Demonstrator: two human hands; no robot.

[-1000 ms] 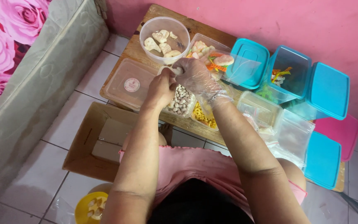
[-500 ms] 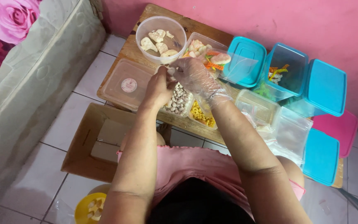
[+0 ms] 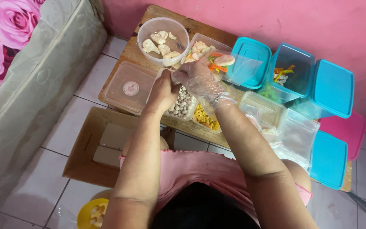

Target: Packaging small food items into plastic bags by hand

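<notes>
So your left hand and gloved right hand pinch a small bag together over the desk; it looks barely filled, tubs still stocked.

A low wooden table stands against the pink wall. At its far left corner sits a round clear tub of pale crackers. Just nearer than the tub lies a flat lidded clear container (a round sticker on top). Right of the tub stand teal-lidded boxes; nearer right lie clear plastic bags.
</notes>
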